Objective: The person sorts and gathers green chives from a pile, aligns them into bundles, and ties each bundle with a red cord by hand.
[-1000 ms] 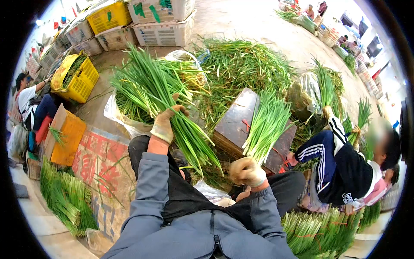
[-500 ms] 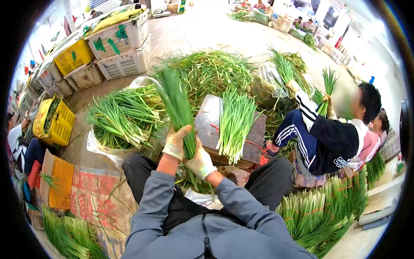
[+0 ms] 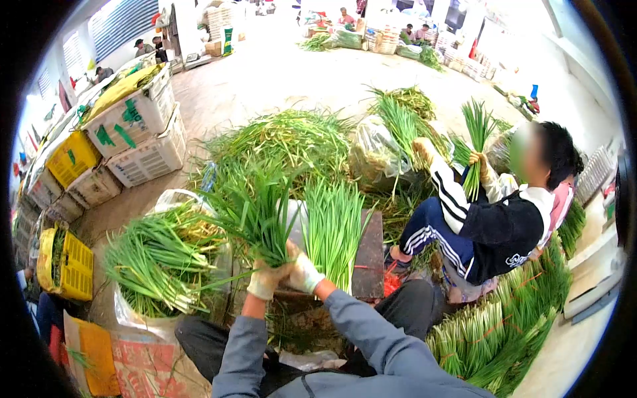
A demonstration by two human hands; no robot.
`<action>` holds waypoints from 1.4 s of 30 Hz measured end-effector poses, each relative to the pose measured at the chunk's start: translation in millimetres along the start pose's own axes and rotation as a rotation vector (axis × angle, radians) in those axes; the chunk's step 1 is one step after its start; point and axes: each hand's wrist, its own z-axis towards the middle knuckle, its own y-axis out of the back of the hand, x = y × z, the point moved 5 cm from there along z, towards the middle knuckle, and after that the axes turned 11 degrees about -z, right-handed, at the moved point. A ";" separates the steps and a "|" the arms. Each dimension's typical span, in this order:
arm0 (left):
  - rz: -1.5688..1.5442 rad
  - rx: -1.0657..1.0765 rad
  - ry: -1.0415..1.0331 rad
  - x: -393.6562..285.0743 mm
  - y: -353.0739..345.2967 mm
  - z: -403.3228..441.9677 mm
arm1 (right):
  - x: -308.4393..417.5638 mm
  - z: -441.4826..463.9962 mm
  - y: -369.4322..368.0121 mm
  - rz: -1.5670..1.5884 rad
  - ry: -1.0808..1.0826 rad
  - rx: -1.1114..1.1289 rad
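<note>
the held bunch (image 3: 261, 222) is just left of another bunch (image 3: 332, 232) on the desk (image 3: 369, 262) — a loose heap (image 3: 285, 139) beyond. left of these, greens (image 3: 156, 255) lie in a bag (image 3: 126, 313), with stacked crates (image 3: 149, 159) farther off. right of the desk sits a co-worker (image 3: 504, 229) — bundles (image 3: 494, 325) on the near side.

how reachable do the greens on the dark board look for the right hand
Probably yes: the right hand is close beside those greens, nothing visibly between, though it's busy at the held bunch.
</note>
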 end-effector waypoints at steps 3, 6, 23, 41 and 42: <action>0.166 0.171 0.045 8.7 15.2 -16.1 | -27.6 -4.0 -8.6 0.130 -0.078 0.161; 0.246 0.162 0.086 -13.2 13.5 -21.6 | -19.4 8.1 -2.2 0.019 -0.019 0.095; 0.045 -0.013 0.227 -27.6 -8.6 -122.1 | 63.5 19.6 -30.6 0.623 -0.552 0.063; -0.382 -0.208 0.297 57.2 75.3 -130.0 | 31.7 -187.0 -56.5 0.085 -0.665 0.273; -0.380 -0.206 0.295 55.7 73.3 -130.6 | 31.9 -189.5 -46.6 0.173 -0.680 0.261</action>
